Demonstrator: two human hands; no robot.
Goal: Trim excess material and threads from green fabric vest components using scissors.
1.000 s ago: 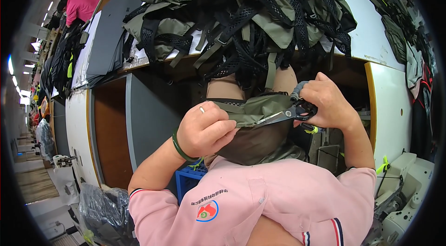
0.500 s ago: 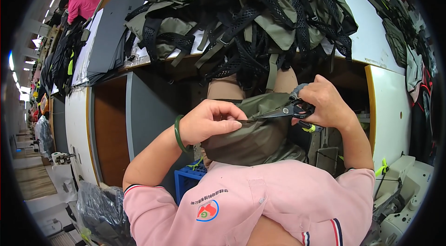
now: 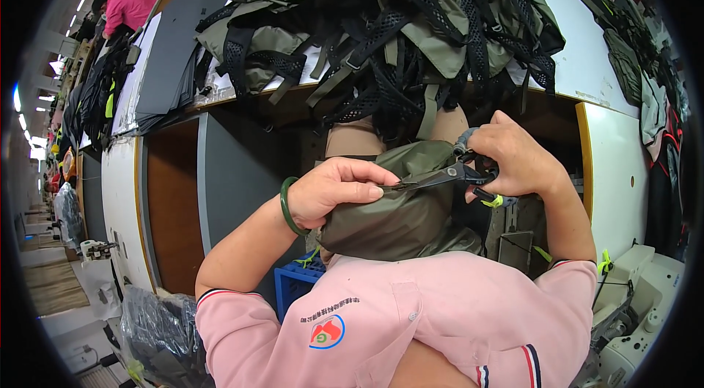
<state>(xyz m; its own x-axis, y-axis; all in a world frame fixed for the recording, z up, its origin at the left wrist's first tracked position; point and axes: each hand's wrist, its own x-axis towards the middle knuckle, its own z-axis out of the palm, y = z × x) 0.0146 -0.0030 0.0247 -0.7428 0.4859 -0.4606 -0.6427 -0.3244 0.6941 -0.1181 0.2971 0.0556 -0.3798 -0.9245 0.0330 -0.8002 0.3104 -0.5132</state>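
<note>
Free gap between right hand (image 3: 511, 158) and white panel (image 3: 620, 168); black straps (image 3: 475, 47) in the way ahead.

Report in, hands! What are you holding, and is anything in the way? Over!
Left hand pinching olive fabric. Right hand gripping scissors, tips at the fabric. Left hand close to the tips; no other obstruction visible.

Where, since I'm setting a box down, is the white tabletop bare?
A bare patch of tabletop lies between the olive bag heap and the dark green cloth at right. The heap crowds the middle; grey sheets cover much of the left. Nearer the body, left hand, right hand, scissors and olive fabric crowd the space.
</note>
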